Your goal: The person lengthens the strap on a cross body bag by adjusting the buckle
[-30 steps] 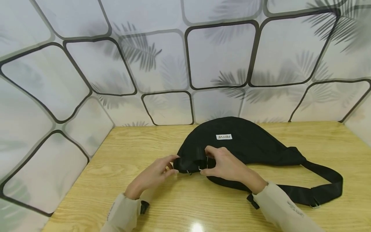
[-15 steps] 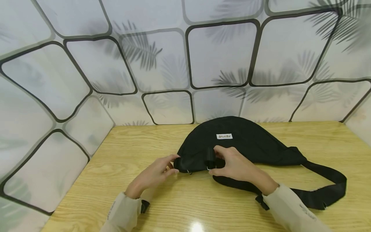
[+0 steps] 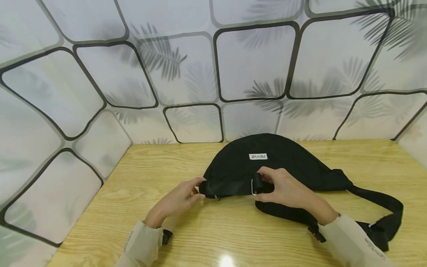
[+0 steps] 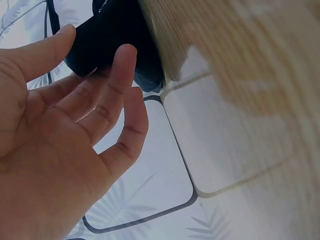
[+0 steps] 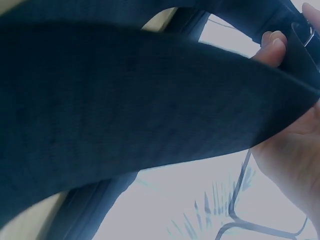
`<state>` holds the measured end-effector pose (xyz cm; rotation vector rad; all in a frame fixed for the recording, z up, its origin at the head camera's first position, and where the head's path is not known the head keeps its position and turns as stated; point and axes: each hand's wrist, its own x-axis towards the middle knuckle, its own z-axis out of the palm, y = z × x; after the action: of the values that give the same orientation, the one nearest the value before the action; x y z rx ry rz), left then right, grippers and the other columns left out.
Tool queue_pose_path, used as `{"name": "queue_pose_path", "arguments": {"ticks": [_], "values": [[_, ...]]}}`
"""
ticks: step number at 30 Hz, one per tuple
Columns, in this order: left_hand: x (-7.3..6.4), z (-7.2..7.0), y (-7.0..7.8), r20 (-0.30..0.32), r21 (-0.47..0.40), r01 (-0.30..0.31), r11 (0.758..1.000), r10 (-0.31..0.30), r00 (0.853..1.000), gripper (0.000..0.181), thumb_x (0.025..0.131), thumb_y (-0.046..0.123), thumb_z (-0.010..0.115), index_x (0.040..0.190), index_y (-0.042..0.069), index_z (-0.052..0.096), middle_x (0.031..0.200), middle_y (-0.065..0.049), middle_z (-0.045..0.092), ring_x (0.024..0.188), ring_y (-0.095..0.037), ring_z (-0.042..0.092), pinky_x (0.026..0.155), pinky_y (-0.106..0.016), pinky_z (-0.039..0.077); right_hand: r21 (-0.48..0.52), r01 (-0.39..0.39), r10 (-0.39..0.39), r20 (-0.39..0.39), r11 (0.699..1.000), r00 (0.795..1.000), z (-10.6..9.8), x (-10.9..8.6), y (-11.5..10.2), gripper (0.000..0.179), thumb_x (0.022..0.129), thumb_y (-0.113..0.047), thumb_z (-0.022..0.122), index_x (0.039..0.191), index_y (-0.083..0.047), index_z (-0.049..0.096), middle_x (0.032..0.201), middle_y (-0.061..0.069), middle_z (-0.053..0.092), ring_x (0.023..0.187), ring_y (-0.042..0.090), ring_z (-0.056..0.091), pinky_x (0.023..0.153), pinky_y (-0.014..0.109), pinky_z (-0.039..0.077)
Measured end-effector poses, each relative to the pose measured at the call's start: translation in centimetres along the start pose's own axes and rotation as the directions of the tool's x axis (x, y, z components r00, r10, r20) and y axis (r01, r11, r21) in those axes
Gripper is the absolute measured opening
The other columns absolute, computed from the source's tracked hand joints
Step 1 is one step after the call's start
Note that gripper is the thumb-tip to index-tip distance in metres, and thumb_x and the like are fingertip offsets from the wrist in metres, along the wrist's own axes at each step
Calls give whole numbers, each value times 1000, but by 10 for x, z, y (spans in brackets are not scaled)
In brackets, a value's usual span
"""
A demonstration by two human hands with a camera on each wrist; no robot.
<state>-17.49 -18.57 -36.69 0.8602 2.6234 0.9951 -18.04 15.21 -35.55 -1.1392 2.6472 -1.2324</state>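
1. By the fingers of the left hand (image 3: 178, 198), a narrow gap is kept between thumb and forefinger, and the far left end of a black webbing strap (image 3: 230, 188) is pinched there; the other fingers are loosely bent, as is shown in the left wrist view.
2. Below it, the left wrist is covered by a beige sleeve (image 3: 141, 239), beside which a small black object (image 3: 166, 237) can be seen.
3. The strap is stretched between the two hands, across the front lower edge of a black crescent-shaped sling bag (image 3: 283, 159).
4. The bag is laid on a wood-grain desk (image 3: 160, 170), near the wall, with its rounded side turned toward a pale wall covering (image 3: 186, 63) printed with dark outlines and grey leaves.
5. A white label (image 3: 258, 156) is fixed to the bag, its lettering "FEIYVE" seen upside down.
6. A metal slider (image 3: 252, 187) is threaded on the strap just beside the right fingertips.
7. By the right hand (image 3: 283, 187), a fold of strap is pinched between thumb and forefinger, which are only slightly parted.
8. Farther right, a long loop of strap (image 3: 373, 197) is joined to the bag's tapered end and is partly covered by the right sleeve (image 3: 353, 241).
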Motion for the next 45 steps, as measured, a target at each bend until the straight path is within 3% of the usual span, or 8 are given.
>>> {"name": "queue_pose_path", "arguments": {"ticks": [9,19,26,32,35,40,45], "values": [[-1,-1,-1,2,-6,-11,1000,11,1000,42,104,5,59,141,-10,47,106,-11,70,92,-24,68,69,-29,53,-77,-66,66,3,995,998,-16,-13,6,36,83,-18,85,109,-5,65,90,-10,69,79,6,63,71,32,53],[0,0,-2,5,-11,2,1000,-2,1000,43,104,7,58,141,-11,46,98,-6,72,93,-25,69,70,-29,52,-57,-90,91,22,994,996,-33,-26,16,37,85,-19,85,112,-4,64,87,-11,66,75,4,60,69,29,51],[0,-1,-1,8,-1,0,1000,0,1000,42,105,7,56,141,-12,44,94,-5,72,93,-27,69,69,-30,52,-61,-64,67,57,996,996,-40,-28,22,36,85,-18,84,112,-6,64,85,-13,65,75,3,61,70,29,52],[0,-1,-1,7,45,-41,998,41,999,37,104,5,56,136,-12,47,95,-10,71,90,-27,71,69,-30,52,-105,-84,89,49,991,995,-43,-31,25,38,82,-22,85,110,-7,65,82,-13,59,72,3,53,66,27,46],[-1,-1,-1,5,84,-61,995,61,998,34,104,3,56,133,-11,48,90,-10,68,82,-21,69,67,-29,51,-117,-77,84,57,990,995,-44,-33,26,38,82,-22,85,110,-8,65,81,-13,58,71,3,51,65,27,45],[-2,-1,0,2,120,-63,991,63,998,36,104,4,56,133,-13,46,76,-5,59,66,-8,54,63,-28,46,-97,-46,55,85,994,995,-47,-35,27,36,83,-19,85,110,-7,64,80,-15,60,70,2,53,65,27,44],[-1,-1,1,-21,104,-24,994,26,999,37,105,7,57,135,-10,47,85,-6,64,76,-14,64,66,-30,50,-106,-56,64,65,993,996,-46,-34,26,38,84,-21,85,112,-6,65,80,-14,59,68,2,50,62,27,43]]}}
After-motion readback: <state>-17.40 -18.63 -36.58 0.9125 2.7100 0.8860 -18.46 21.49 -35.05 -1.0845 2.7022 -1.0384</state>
